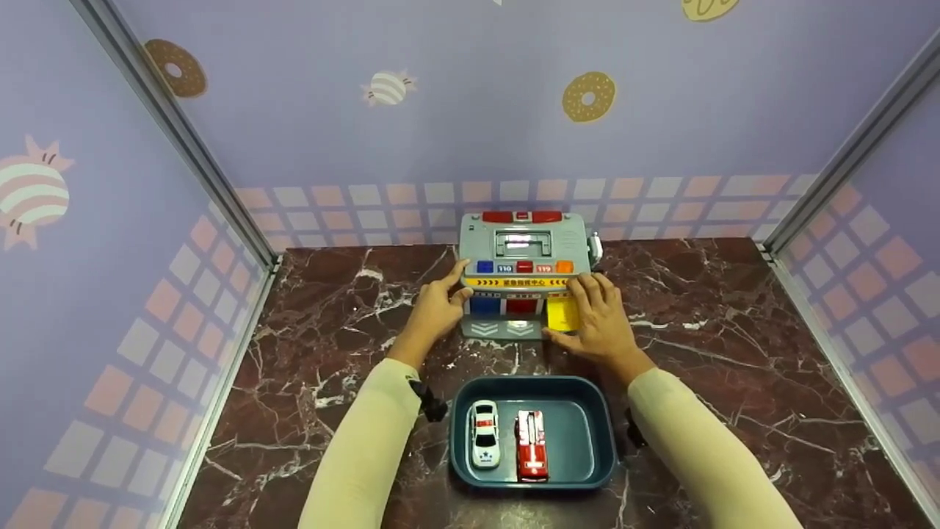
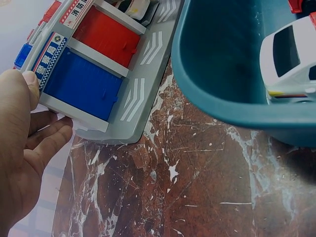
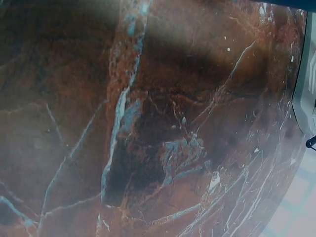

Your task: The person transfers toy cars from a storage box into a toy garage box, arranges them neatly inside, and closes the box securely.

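A grey toy rescue station [image 1: 523, 250] with blue and red doors stands by the back wall. My left hand [image 1: 437, 312] grips its left front edge; in the left wrist view the left hand [image 2: 37, 133] has its thumb on the front, fingers underneath. Over the right front corner lies my right hand [image 1: 598, 319], fingers on the roof edge, thumb beside a yellow panel [image 1: 562, 314] at the right bay. Part of a white toy vehicle [image 2: 136, 7] shows there in the left wrist view. What the right fingers hold is unclear; the right wrist view misses that hand.
A dark teal tray [image 1: 606, 433] stands in front of the station, between my forearms. In it lie a white toy police car [image 1: 485, 435] and a red toy fire truck [image 1: 532, 448]. Patterned walls [image 1: 477, 132] enclose the marbled tabletop [image 1: 345, 316] at the back and sides.
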`<state>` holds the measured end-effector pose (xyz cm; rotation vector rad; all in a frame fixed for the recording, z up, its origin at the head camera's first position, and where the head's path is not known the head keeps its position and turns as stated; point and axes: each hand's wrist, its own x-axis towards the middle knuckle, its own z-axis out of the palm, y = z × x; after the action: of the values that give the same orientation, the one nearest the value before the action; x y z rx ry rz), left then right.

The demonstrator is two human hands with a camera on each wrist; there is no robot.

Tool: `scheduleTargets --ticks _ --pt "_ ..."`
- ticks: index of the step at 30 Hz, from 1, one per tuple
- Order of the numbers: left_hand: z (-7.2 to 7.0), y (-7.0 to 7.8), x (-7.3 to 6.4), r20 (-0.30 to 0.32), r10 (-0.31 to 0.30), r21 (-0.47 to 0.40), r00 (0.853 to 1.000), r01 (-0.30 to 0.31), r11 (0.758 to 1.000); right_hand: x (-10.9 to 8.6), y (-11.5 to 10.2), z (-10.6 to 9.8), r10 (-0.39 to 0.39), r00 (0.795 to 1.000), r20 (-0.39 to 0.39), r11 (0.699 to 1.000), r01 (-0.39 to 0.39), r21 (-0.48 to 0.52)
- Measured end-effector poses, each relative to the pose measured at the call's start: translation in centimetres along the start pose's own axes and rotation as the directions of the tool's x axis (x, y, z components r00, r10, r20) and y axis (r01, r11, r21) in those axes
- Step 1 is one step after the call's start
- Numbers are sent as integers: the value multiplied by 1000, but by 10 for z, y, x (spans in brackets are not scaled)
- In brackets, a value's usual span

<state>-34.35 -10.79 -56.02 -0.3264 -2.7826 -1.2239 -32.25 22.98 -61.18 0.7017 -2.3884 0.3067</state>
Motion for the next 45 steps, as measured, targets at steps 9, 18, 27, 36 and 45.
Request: scheduleTargets --ticks 9,18,27,36,45 --pt "1 -2 0 -22 12 3 1000 -12 1000 3 -2 0 -4 1000 -8 1000 4 -19" --pt "1 -2 1 -20 -1 -6 1000 1 1000 5 -2 -3 -7 1000 -3 997 7 -79" --pt "3 -2 1 -17 -6 -6 1000 6 1000 7 0 3 -11 999 -36 993 7 -115" --pt "1 -2 1 -27 26 -15 999 -26 1000 10 -1 2 22 999 -32 996 -25 -82" --pt "1 -2 0 -31 18 -19 999 -18 1000 10 -1 3 20 1000 -23 994 -22 -107"
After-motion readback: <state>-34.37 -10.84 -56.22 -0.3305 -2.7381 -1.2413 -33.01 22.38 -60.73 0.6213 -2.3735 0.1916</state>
